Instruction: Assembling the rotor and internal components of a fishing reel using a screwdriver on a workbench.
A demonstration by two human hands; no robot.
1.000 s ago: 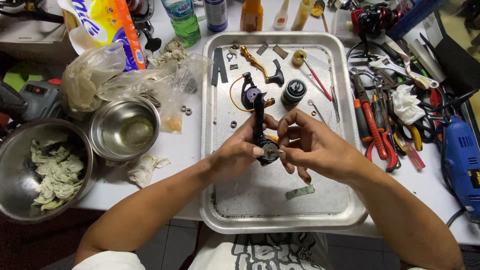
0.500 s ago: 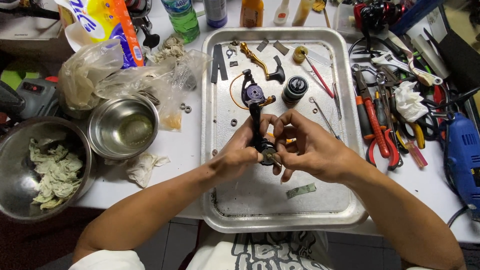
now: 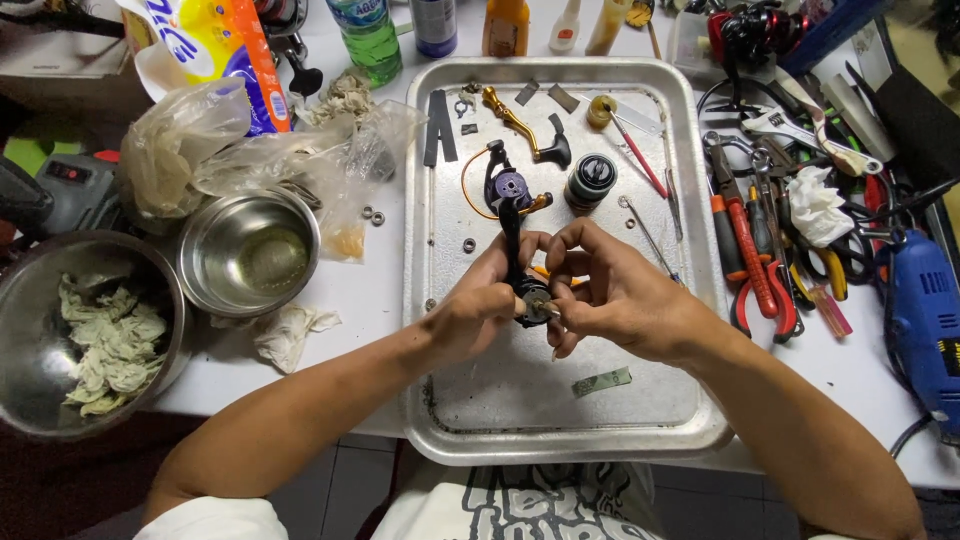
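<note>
— While both hands met over the tray (image 3: 440, 420), where was the reel body (image 3: 512, 235)?
— Between them. Left hand (image 3: 478, 312) gripped its lower end, right hand (image 3: 612, 298) pinched a small part at the same spot, fingers curled tight.
— Long axis?
— Ran away from the wrists, purple end farthest out, approx. upright in view.
— Nearer hand?
— Both touching; left w/ the main grip. Spool (image 3: 590, 180) lay beyond the right hand.

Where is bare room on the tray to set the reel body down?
The tray floor is bare between both hands and its near rim, beside the small green strip. Its far end is crowded: gold handle, black spool, screwdriver. Right of the tray, pliers fill the table.
</note>
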